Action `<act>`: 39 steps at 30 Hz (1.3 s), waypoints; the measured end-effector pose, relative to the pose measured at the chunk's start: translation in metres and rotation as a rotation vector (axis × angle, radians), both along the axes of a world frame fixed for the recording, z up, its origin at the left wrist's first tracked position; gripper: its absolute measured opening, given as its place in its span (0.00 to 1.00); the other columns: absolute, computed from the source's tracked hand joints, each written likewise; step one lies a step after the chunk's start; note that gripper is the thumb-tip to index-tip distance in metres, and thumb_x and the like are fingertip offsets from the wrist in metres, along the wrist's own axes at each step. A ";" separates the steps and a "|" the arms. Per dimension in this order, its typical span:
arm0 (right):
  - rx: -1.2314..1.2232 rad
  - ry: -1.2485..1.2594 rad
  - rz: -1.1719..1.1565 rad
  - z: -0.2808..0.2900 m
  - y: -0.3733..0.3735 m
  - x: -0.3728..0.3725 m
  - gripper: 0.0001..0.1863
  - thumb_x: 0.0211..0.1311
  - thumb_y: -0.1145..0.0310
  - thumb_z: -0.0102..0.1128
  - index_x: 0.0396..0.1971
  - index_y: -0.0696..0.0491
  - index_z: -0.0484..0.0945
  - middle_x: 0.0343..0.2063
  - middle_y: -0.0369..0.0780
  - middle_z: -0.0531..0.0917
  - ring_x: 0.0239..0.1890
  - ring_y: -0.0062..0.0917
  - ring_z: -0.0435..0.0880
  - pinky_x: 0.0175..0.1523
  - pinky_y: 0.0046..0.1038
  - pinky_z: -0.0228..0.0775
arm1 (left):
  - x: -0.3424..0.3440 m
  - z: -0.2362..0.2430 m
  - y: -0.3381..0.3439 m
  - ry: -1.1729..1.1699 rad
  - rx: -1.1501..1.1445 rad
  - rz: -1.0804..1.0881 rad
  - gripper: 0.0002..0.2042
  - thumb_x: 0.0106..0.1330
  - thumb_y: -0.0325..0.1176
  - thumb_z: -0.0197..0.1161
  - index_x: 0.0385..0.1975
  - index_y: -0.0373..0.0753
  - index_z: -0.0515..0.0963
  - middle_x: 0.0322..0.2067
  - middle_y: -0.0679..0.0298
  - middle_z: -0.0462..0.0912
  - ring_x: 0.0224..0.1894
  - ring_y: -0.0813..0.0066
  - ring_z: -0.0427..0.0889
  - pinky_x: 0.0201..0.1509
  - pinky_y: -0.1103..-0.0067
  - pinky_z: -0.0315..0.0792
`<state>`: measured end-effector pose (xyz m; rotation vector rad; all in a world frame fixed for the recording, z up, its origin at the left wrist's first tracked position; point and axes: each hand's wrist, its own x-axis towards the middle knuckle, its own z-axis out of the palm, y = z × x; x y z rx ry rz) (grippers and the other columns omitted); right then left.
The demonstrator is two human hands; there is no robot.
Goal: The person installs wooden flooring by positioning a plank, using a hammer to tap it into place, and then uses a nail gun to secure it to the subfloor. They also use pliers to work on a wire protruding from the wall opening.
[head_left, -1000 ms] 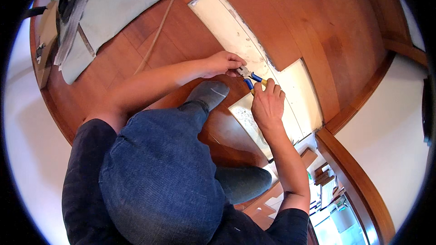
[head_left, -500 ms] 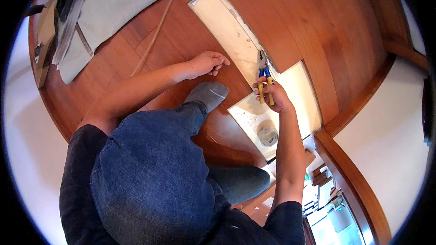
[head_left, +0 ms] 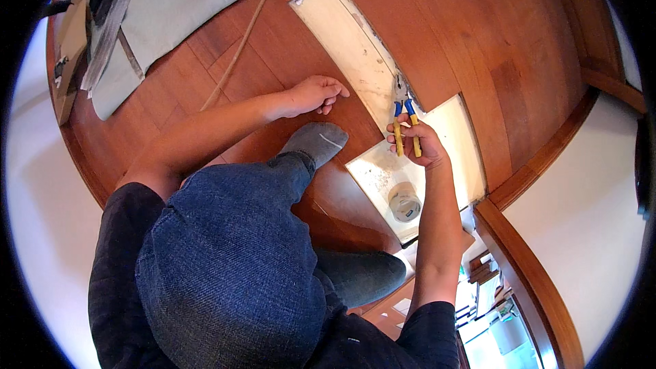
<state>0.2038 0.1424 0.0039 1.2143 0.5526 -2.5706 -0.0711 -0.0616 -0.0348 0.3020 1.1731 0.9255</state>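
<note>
In my right hand (head_left: 428, 146) is a pair of combination pliers (head_left: 411, 108) with blue and yellow handles. Its jaws point away from me, over the right edge of a long gap in the wooden floor, where a pale underlayer (head_left: 342, 27) shows. Whether the jaws grip anything is too small to tell. My left hand (head_left: 314, 98) hovers left of this gap, fingers loosely curled in, with nothing seen in them. Nearer to me, a clear round tub (head_left: 405, 205) stands on the wider pale patch, beside my right forearm.
Reddish-brown floorboards (head_left: 471, 34) surround the gap. A thin wooden strip (head_left: 239, 48) lies to the left, by a pale green sheet (head_left: 184, 0). Boards (head_left: 109, 34) are stacked at the far left. A wooden door frame (head_left: 526, 273) rises on the right, and my socked foot (head_left: 314, 143) rests near the gap.
The view has shifted slightly. The pliers' handles are a little farther apart, and the jaws remain at the gap's right edge. My left hand looks the same.
</note>
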 end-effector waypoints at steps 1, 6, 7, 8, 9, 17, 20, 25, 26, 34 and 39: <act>-0.007 -0.001 0.005 -0.001 0.002 0.001 0.17 0.56 0.79 0.54 0.47 0.51 0.74 0.45 0.48 0.83 0.43 0.40 0.86 0.44 0.42 0.82 | 0.001 -0.001 0.000 -0.004 0.004 0.004 0.14 0.80 0.38 0.45 0.47 0.38 0.77 0.22 0.72 0.70 0.23 0.80 0.72 0.29 0.81 0.67; 0.016 -0.026 -0.067 -0.002 -0.008 -0.002 0.15 0.54 0.79 0.53 0.43 0.50 0.73 0.41 0.46 0.82 0.34 0.34 0.83 0.36 0.37 0.79 | 0.003 0.000 -0.002 -0.006 -0.006 0.025 0.14 0.80 0.37 0.45 0.47 0.37 0.77 0.22 0.71 0.70 0.23 0.80 0.73 0.28 0.81 0.67; 0.014 -0.035 -0.080 -0.001 -0.011 -0.004 0.15 0.54 0.79 0.53 0.42 0.49 0.73 0.40 0.45 0.81 0.32 0.32 0.82 0.34 0.36 0.77 | 0.003 0.000 -0.002 0.001 0.000 0.024 0.14 0.80 0.37 0.45 0.47 0.37 0.77 0.22 0.71 0.70 0.23 0.80 0.73 0.28 0.81 0.67; 0.008 -0.025 -0.093 -0.001 -0.013 -0.006 0.14 0.54 0.79 0.53 0.41 0.49 0.72 0.38 0.44 0.80 0.30 0.31 0.80 0.33 0.35 0.76 | 0.002 0.000 -0.003 0.008 0.005 0.022 0.14 0.80 0.37 0.45 0.47 0.37 0.77 0.22 0.71 0.70 0.23 0.80 0.73 0.28 0.81 0.67; 0.005 -0.017 -0.107 0.000 -0.014 -0.006 0.13 0.54 0.79 0.52 0.39 0.49 0.72 0.37 0.43 0.80 0.28 0.29 0.78 0.31 0.34 0.74 | 0.002 -0.003 -0.004 0.002 0.014 0.020 0.14 0.80 0.37 0.45 0.47 0.37 0.77 0.22 0.71 0.70 0.23 0.80 0.73 0.28 0.81 0.67; 0.683 -0.320 0.357 0.002 -0.016 -0.019 0.03 0.60 0.72 0.53 0.34 0.51 0.72 0.25 0.39 0.77 0.20 0.23 0.74 0.24 0.30 0.67 | 0.003 -0.006 -0.004 0.016 0.019 -0.006 0.15 0.80 0.38 0.44 0.49 0.37 0.77 0.22 0.71 0.70 0.23 0.80 0.73 0.28 0.81 0.68; 1.151 -0.394 0.635 -0.016 -0.016 -0.017 0.06 0.62 0.69 0.53 0.33 0.56 0.73 0.18 0.39 0.76 0.20 0.26 0.76 0.24 0.32 0.70 | 0.005 -0.007 0.002 0.021 0.015 -0.013 0.15 0.81 0.40 0.44 0.49 0.39 0.76 0.21 0.72 0.69 0.22 0.79 0.72 0.27 0.81 0.66; 1.345 -0.485 0.726 0.014 -0.030 -0.040 0.14 0.63 0.67 0.51 0.42 0.61 0.78 0.35 0.59 0.83 0.40 0.53 0.82 0.46 0.47 0.74 | 0.007 -0.008 0.000 0.083 -0.010 -0.004 0.16 0.81 0.41 0.44 0.50 0.39 0.76 0.20 0.72 0.70 0.21 0.80 0.72 0.26 0.81 0.66; 1.335 -0.517 0.736 0.020 -0.035 -0.045 0.16 0.63 0.67 0.51 0.45 0.61 0.79 0.40 0.63 0.82 0.46 0.58 0.82 0.52 0.50 0.73 | 0.007 -0.008 -0.001 0.091 -0.006 0.002 0.16 0.81 0.41 0.43 0.50 0.39 0.76 0.20 0.72 0.70 0.21 0.80 0.72 0.26 0.81 0.66; 1.367 -0.577 0.796 0.027 -0.041 -0.048 0.16 0.63 0.70 0.50 0.47 0.61 0.78 0.41 0.62 0.83 0.47 0.56 0.83 0.54 0.50 0.74 | 0.012 -0.001 0.001 0.162 -0.013 0.016 0.15 0.81 0.40 0.44 0.49 0.39 0.77 0.20 0.72 0.70 0.21 0.80 0.72 0.25 0.82 0.65; 1.432 -0.635 0.915 0.026 -0.045 -0.046 0.17 0.63 0.71 0.50 0.51 0.59 0.75 0.44 0.62 0.81 0.48 0.54 0.83 0.52 0.49 0.76 | 0.014 0.001 0.002 0.167 -0.014 0.021 0.14 0.80 0.39 0.44 0.48 0.39 0.77 0.21 0.72 0.70 0.21 0.80 0.71 0.25 0.81 0.65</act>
